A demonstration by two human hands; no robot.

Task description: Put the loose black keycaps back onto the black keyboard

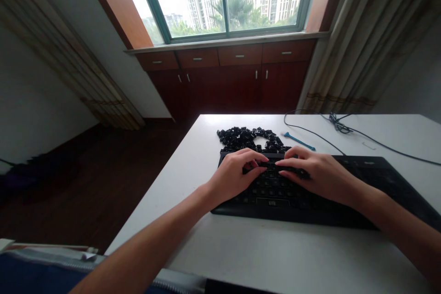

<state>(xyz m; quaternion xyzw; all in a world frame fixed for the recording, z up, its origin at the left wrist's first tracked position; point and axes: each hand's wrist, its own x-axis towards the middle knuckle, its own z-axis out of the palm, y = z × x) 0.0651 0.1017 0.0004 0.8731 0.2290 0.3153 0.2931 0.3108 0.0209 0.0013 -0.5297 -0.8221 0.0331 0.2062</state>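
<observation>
A black keyboard (272, 203) lies on the white table, with small raised switch posts showing where keycaps are off. My left hand (234, 172) rests over its upper left part, thumb and index finger apart, their tips at the key rows. Facing it from the right, my right hand (315, 172) also has thumb and index finger apart above the same rows. Dark shapes show in the gap of the right hand; whether they are loose or part of the keyboard is unclear. Behind the keyboard's back edge is a heap of loose black keycaps (237, 138).
A blue stick-like tool (299, 141) lies right of the keycaps. A black cable (339, 124), partly bundled, crosses the back right of the white table (282, 252). A thin bent wire (368, 145) lies near it. Cabinets (237, 87) stand under the window.
</observation>
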